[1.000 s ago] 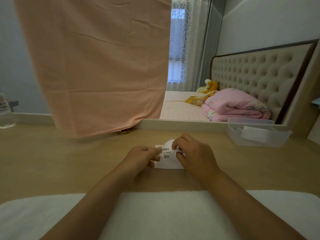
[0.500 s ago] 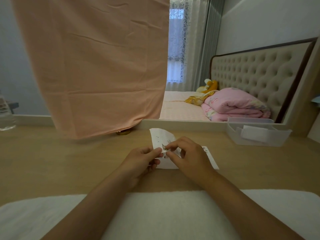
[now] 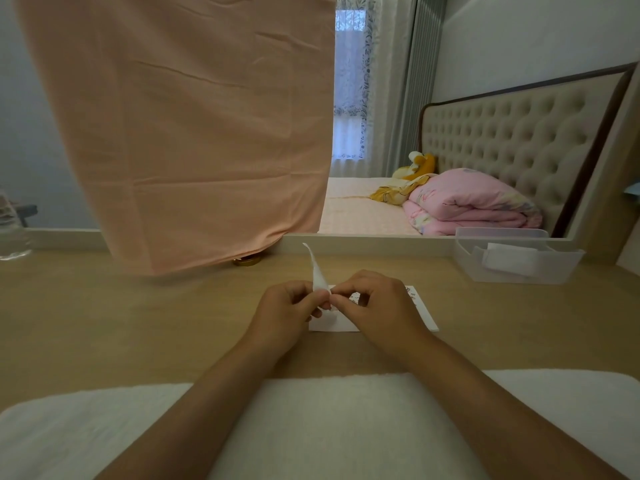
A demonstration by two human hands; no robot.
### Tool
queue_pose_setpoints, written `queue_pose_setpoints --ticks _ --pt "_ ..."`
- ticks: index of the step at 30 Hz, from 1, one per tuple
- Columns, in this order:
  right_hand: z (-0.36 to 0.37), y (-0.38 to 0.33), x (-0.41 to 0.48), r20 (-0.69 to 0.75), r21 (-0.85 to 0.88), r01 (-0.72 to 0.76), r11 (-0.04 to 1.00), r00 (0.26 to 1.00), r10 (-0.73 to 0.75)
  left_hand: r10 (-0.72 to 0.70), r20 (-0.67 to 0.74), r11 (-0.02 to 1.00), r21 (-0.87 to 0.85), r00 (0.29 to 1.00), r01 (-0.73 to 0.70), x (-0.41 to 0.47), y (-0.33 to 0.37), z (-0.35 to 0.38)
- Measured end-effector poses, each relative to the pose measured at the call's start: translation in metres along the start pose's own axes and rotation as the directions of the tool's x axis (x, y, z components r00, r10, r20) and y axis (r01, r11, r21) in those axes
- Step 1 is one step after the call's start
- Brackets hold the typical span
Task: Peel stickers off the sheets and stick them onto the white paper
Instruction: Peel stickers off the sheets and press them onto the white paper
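Note:
A small white sticker sheet stands on edge, curling up and away from me, pinched at its lower end by my left hand. My right hand meets the left at that lower end, thumb and forefinger pressed together on the sheet's edge; whether a sticker is between them is too small to tell. Under both hands the white paper lies flat on the wooden table, with small printed stickers showing near its far right corner.
A clear plastic tray holding white paper stands at the back right. A peach cloth hangs over the table's back left, a gold lid under its hem. A plastic bottle is at far left. A white towel covers the near edge.
The sticker sheet lay curled low over the paper, then rose; now it is turned edge-on and stands upright. My right hand has drawn closer to the left, and more white paper shows.

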State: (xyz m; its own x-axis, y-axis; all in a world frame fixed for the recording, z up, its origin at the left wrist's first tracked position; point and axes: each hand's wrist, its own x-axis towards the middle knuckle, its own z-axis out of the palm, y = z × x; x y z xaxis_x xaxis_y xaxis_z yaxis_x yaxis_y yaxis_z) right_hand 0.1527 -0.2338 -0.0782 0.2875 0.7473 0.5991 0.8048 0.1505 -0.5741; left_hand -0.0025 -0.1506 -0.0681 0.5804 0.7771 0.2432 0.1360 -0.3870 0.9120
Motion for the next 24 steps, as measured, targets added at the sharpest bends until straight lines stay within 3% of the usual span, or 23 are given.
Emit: queue_pose_setpoints --ticks 7,15,18,24 --pt "-0.003 -0.003 0.002 0.048 0.174 -0.134 0.975 0.991 0.128 0.110 0.001 0.989 0.102 0.994 -0.110 0.000 0.001 -0.004" --pt "-0.008 -0.009 0.000 0.025 0.106 -0.151 0.983 0.988 0.149 0.101 0.018 0.993 0.065 0.995 -0.102 -0.001 0.001 -0.001" --pt "-0.006 -0.010 0.000 0.013 0.079 -0.178 0.981 0.984 0.177 0.056 -0.015 0.997 -0.053 0.998 -0.057 -0.003 0.003 0.002" --pt "0.000 -0.010 0.001 -0.009 0.094 -0.242 0.966 0.970 0.244 -0.184 -0.015 0.914 -0.371 0.983 0.165 -0.005 0.010 0.007"
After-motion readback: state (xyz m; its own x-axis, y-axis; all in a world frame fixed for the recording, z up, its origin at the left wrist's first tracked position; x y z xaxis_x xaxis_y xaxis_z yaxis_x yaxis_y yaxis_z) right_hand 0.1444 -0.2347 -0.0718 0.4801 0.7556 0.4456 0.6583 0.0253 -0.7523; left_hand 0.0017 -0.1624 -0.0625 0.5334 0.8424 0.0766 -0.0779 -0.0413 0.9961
